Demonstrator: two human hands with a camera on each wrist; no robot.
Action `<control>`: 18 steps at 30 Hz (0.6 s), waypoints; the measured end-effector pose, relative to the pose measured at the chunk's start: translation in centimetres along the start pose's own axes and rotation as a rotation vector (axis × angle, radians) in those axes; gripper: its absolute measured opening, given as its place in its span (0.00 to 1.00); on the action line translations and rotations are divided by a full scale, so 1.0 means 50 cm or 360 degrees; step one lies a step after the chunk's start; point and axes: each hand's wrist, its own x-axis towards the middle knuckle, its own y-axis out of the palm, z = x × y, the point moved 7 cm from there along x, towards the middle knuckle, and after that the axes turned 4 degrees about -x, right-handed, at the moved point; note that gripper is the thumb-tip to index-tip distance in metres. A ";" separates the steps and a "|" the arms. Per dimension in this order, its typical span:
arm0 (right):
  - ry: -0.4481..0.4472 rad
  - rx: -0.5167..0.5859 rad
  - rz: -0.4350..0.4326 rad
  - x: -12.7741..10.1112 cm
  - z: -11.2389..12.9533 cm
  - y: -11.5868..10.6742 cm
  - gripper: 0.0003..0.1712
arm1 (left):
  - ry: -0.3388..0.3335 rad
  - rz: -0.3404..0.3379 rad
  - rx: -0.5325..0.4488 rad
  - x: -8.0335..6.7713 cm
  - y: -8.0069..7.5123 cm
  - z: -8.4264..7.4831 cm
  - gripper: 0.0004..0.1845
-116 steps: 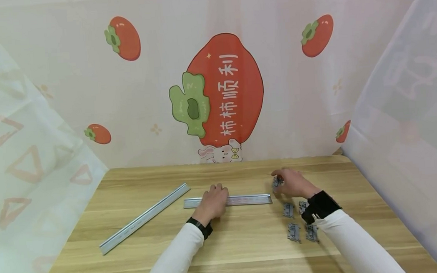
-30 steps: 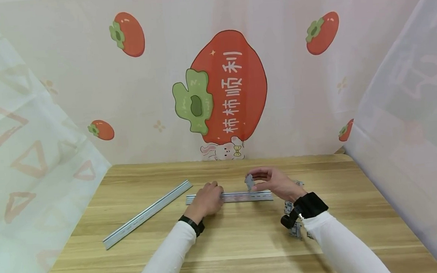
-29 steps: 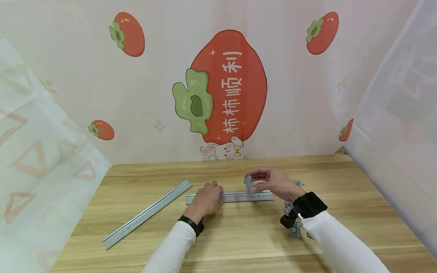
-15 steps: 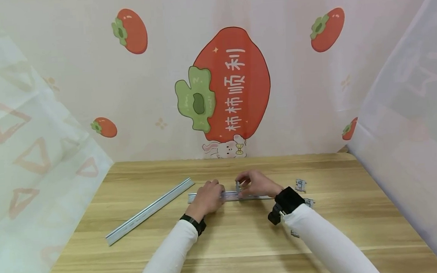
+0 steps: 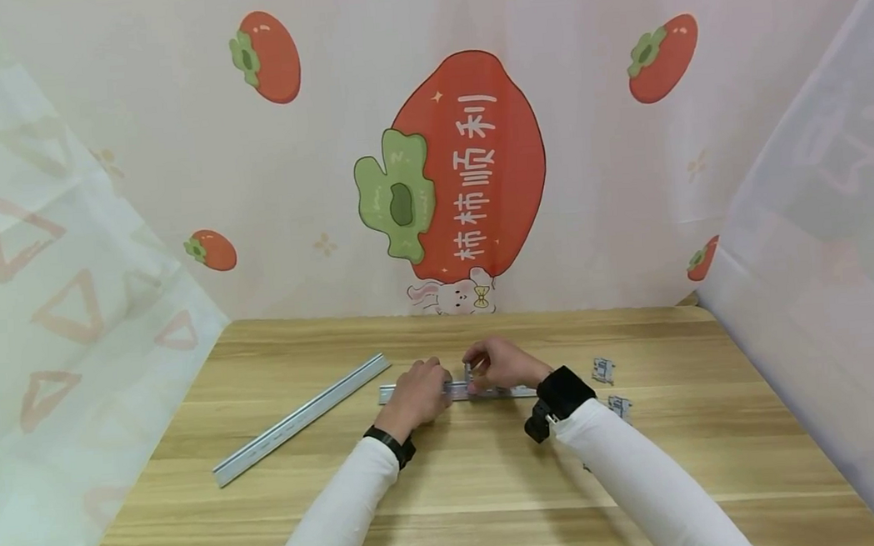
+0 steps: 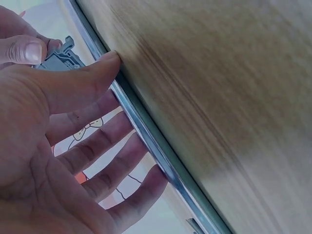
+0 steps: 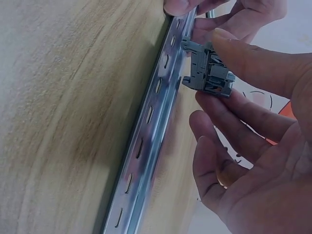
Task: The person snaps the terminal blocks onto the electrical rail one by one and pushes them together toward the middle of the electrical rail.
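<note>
Both forearms, in white sleeves, reach forward over the wooden table point(image 5: 465, 480) and meet near its middle. The left hand point(image 5: 418, 393) lies palm down across the left part of the short slotted rail point(image 5: 515, 392), its fingers point(image 6: 105, 141) stretched over the metal and the thumb laid along the near edge, so it presses the rail flat without curling round it. The right hand point(image 5: 501, 364), wearing a black wrist strap, is arched just beside the left one and pinches a small grey terminal block point(image 7: 207, 73) between thumb and forefinger. The block sits upright at the fingertips, its foot over the rail's edge and just beside the left thumb tip; whether it is actually seated on the rail cannot be told. There are two rails: the short one under the hands and a longer rail point(image 5: 301, 419) lying at a slant to the left, well apart from them. Besides the block in the grip, two loose terminal blocks point(image 5: 603, 370) show on the table to the right of the right wrist, and a further piece peeks out by the right sleeve.
</note>
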 end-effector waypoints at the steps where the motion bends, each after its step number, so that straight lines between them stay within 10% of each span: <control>1: 0.0007 0.0001 0.0005 0.001 0.000 0.000 0.26 | -0.0003 0.0000 0.0002 0.000 -0.001 -0.001 0.06; 18: 0.0061 -0.0063 0.0045 0.014 -0.008 0.005 0.24 | -0.0008 -0.0003 0.0026 -0.002 0.000 -0.003 0.05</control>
